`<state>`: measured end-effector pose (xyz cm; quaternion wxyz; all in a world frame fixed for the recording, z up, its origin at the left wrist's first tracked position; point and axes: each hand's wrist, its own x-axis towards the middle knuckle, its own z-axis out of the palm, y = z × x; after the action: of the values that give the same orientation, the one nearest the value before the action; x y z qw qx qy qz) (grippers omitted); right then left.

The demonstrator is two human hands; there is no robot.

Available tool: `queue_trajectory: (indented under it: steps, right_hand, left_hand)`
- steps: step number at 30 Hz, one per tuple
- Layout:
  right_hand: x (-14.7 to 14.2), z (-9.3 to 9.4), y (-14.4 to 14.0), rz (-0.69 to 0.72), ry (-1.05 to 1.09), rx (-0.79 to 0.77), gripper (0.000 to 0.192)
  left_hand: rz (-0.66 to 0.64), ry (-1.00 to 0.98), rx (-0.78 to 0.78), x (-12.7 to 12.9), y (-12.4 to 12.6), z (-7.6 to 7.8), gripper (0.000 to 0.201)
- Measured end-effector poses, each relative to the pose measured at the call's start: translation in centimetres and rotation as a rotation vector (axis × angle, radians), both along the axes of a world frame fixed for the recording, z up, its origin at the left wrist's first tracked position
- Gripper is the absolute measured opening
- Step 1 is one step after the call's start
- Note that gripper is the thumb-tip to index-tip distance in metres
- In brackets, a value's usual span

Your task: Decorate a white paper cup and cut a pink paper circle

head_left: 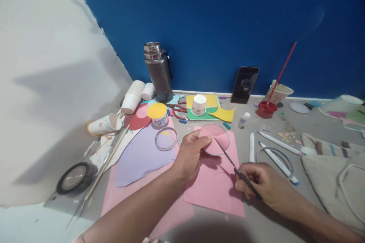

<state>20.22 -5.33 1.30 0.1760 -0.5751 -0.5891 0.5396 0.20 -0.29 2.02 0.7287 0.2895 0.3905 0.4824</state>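
between the two hands, the pink disc [214, 139] sits pinched at its near-left edge by the left hand [190, 155], fingers closed on it. just right and nearer, the right hand [261, 182] is closed around a thin dark tool [232, 164] whose long axis slants up-left, its tip touching the disc. the left hand is the nearer one to the disc. under both lies one pink sheet [216, 186]; beyond the grip, three white markers [251, 147], one flask [158, 71], one phone [244, 84].
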Motion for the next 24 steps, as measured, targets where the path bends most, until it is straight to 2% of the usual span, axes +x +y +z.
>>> queue_trajectory:
  steps: [9,12,17,21,24]
  right_hand:
    - [0.3,-0.7,-0.1,-0.003,-0.073,0.024,0.051]
    - [0.4,-0.8,0.0,0.004,-0.100,0.036,0.049]
    - [0.6,-1.0,0.2,-0.020,-0.151,0.141,0.052]
    - [1.1,-1.5,0.3,-0.025,-0.272,0.276,0.050]
    - [1.5,-1.9,0.3,-0.010,-0.424,0.379,0.037]
  left_hand:
    - [0.001,-0.006,-0.041,-0.1,0.2,0.2,0.023]
    - [0.042,-0.037,-0.083,-0.1,0.4,0.4,0.021]
    - [0.079,-0.042,-0.100,-0.2,0.5,0.6,0.022]
    - [0.112,0.131,0.030,-0.4,0.3,0.5,0.017]
    - [0.151,0.360,0.134,-0.6,0.1,0.6,0.021]
